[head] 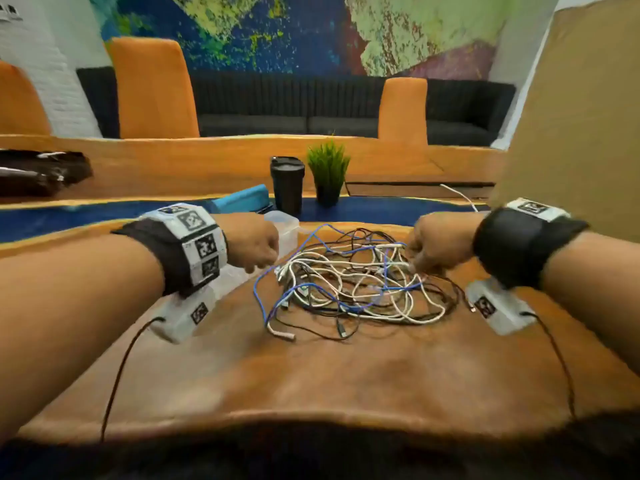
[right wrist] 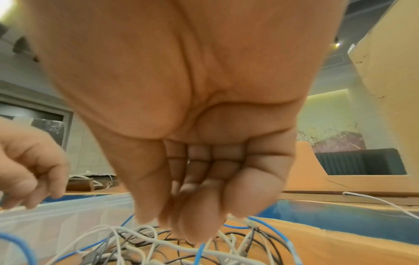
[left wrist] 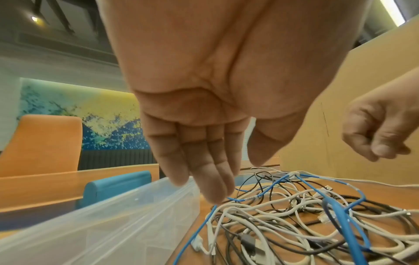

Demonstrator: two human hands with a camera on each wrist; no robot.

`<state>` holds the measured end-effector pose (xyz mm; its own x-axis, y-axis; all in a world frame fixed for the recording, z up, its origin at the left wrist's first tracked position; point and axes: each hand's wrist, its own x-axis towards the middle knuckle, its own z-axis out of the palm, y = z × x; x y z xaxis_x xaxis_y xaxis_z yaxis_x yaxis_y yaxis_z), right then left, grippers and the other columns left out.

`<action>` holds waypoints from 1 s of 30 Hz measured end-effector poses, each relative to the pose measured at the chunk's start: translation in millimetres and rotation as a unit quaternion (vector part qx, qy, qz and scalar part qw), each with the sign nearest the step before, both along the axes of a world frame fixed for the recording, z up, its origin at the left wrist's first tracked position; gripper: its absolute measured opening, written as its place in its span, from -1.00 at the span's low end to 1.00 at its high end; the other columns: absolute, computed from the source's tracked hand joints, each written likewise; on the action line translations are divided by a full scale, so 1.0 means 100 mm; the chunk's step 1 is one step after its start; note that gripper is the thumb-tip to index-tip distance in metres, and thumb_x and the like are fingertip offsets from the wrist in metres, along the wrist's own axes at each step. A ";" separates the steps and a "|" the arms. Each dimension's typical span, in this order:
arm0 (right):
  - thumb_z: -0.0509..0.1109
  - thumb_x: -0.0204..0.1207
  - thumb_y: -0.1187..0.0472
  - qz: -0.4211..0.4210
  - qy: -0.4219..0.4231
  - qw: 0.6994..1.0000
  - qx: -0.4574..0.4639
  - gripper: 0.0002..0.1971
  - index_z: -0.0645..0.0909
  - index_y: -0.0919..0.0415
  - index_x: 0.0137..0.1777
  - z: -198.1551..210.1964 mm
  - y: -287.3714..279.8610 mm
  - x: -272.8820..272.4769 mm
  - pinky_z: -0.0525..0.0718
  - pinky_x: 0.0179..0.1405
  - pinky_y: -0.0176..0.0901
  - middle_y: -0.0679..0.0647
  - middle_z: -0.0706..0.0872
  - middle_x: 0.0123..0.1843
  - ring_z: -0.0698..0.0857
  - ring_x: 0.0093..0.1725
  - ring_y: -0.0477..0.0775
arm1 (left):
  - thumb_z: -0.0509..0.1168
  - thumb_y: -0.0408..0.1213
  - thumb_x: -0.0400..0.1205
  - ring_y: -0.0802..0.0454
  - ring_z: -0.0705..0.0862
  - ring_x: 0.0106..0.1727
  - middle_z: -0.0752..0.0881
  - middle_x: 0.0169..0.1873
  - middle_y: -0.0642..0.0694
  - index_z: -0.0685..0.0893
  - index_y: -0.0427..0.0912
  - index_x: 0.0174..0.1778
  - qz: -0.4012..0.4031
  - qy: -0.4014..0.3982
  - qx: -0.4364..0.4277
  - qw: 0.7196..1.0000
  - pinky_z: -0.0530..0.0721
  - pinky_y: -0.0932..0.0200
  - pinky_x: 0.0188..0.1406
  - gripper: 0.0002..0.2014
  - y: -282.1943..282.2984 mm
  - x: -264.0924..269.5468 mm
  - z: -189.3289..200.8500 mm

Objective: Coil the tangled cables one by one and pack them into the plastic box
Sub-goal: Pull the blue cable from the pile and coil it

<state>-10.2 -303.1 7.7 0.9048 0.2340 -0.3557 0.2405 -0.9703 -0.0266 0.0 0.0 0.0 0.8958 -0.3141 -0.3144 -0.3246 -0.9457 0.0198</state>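
Note:
A tangle of white, blue and black cables lies in the middle of the wooden table. The clear plastic box stands at the pile's far left, partly behind my left hand. In the left wrist view, my left hand has straight fingers pointing down between the box wall and the cables, tips close to a blue cable. My right hand hovers over the pile's right side. Its fingers are loosely curled just above the white cables, and no cable shows in them.
A black tumbler, a small potted plant and a blue case stand behind the box. A tall cardboard box rises at the right. A dark bag lies far left. A loose white cable trails at the back right.

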 end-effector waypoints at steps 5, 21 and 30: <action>0.47 0.51 0.12 0.056 -0.115 0.989 -0.070 -0.89 0.76 0.05 0.00 -0.22 0.37 0.01 0.52 -0.17 -0.19 0.00 0.77 -0.07 0.69 -0.04 0.07 | 0.30 -0.13 0.66 -0.12 0.72 0.07 0.79 0.03 -0.10 0.77 -0.13 0.16 -0.002 -0.113 0.040 0.993 0.60 0.12 -0.05 -0.75 -0.04 -0.06 -0.09; 0.40 0.57 0.09 0.016 -0.147 0.986 -0.078 -0.73 0.68 0.02 0.25 -0.57 0.20 0.69 0.66 0.07 -0.02 0.08 0.74 0.16 0.67 0.14 0.18 | 0.29 0.00 0.58 -0.07 0.66 0.24 0.61 0.38 -0.01 0.10 0.30 0.68 0.049 -0.065 0.227 0.971 0.63 0.09 0.14 -0.25 1.05 0.31 -0.46; 0.33 0.64 0.14 0.006 -0.213 0.977 0.000 -0.80 0.77 0.04 0.13 -0.57 0.14 0.65 0.67 0.11 -0.05 0.02 0.79 0.07 0.70 0.10 0.16 | 0.24 -0.09 0.68 -0.14 0.67 0.25 0.71 0.26 -0.11 0.62 -0.05 0.42 0.109 -0.115 0.046 0.986 0.63 0.07 0.16 -0.61 0.85 0.17 -0.28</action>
